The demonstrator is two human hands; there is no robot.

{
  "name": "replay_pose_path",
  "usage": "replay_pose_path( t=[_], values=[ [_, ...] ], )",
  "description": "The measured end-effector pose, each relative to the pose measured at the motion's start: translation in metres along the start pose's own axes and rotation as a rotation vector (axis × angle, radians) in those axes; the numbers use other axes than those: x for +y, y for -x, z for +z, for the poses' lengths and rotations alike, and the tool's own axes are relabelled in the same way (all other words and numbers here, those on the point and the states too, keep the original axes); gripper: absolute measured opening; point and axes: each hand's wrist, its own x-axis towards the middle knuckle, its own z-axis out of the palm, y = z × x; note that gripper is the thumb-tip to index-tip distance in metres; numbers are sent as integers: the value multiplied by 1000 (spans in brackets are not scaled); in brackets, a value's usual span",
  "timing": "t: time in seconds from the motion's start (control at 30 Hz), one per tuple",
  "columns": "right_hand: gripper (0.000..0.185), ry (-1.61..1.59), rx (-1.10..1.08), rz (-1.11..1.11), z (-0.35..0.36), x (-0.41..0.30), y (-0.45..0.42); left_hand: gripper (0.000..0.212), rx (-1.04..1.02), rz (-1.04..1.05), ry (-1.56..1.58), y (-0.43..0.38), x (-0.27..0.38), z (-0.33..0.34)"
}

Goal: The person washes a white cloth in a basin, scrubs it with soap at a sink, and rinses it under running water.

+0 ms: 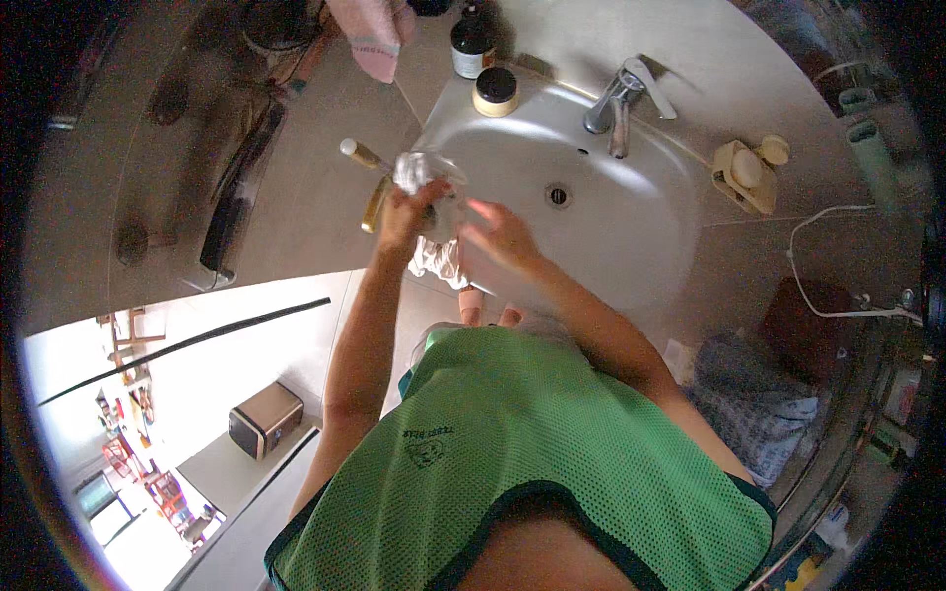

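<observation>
In the head view, my left hand (406, 214) is closed on a crumpled white cloth (414, 171) at the left edge of a white washbasin (628, 251). My right hand (502, 233) is blurred, with its fingers apart, just right of the cloth; whether it touches anything is unclear. A pale, blurred, partly see-through thing lies between the hands. More white fabric (437, 260) hangs below them. Close to the left hand, a rod with a white tip (360, 154) and a gold-coloured handle (375, 205) stick out to the left.
Behind the basin's left rim stand a dark-lidded jar (495, 93) and a dark bottle (471, 46). A chrome faucet (621, 111) is at the back. A soap holder (743, 177) sits at the right. A pink cloth (375, 37) hangs at upper left; a white cord (802, 277) runs at the right.
</observation>
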Motion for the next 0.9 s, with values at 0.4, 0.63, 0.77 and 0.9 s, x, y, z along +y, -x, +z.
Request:
replay_pose_path(
  t=[0.4, 0.63, 0.77, 0.9],
  values=[
    [33, 440, 533, -232, -7, 18, -26, 29, 63, -68, 253, 32, -56, -56],
    [36, 905, 964, -235, -118, 14, -128, 31, -101, -155, 187, 35, -54, -22],
    [38, 1220, 749, -49, -149, 58, -153, 31, -222, -189, 127, 33, -44, -9],
    [36, 1022, 599, -62, -118, 27, -95, 32, -270, -219, 167, 30, -52, -20]
  ],
)
